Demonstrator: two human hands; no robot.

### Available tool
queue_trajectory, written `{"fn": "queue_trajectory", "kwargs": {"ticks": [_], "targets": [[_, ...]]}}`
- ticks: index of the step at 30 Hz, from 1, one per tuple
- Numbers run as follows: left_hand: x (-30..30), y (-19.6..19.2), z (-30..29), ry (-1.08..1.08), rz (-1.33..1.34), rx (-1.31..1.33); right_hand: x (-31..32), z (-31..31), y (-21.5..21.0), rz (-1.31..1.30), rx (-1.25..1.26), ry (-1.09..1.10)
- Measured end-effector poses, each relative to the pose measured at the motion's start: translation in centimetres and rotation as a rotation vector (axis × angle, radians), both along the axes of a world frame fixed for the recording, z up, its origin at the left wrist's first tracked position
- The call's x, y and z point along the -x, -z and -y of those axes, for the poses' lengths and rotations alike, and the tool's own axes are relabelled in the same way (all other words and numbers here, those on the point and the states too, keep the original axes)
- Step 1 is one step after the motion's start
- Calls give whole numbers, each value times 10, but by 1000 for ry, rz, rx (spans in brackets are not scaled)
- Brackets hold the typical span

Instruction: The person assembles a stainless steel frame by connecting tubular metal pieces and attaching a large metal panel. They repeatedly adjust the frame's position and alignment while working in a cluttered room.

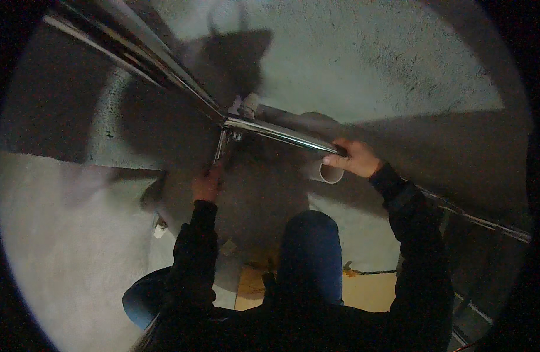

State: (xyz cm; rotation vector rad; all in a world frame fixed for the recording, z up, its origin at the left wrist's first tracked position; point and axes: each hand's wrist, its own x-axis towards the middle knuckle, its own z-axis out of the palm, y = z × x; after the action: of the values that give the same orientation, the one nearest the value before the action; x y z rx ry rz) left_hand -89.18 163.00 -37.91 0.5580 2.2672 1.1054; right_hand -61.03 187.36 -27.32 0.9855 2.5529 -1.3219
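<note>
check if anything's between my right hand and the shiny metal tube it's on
Nothing visible is: your right hand directly grips the near end of the shiny metal tube. The white pipe opens just below that end in the picture, not between them.

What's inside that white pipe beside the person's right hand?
Only a shadowed, brownish inner wall shows through the round open end of the white pipe; no object can be made out. Deeper in is hidden, and the right hand seems to cover part of the upper rim.
</note>
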Motion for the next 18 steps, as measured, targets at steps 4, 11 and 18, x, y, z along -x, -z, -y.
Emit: {"fn": "queue_trajectory", "kwargs": {"ticks": [4, 11, 18], "targets": [[-12, -21, -12, -145, 133, 36, -2, -7, 2, -74, 270, 29], [-17, -37, -21, -175, 142, 22, -1, -10, 13, -72, 249, 33], [-2, 1, -14, -119, -33, 151, 1, -7, 6, -96, 173, 19]]}}
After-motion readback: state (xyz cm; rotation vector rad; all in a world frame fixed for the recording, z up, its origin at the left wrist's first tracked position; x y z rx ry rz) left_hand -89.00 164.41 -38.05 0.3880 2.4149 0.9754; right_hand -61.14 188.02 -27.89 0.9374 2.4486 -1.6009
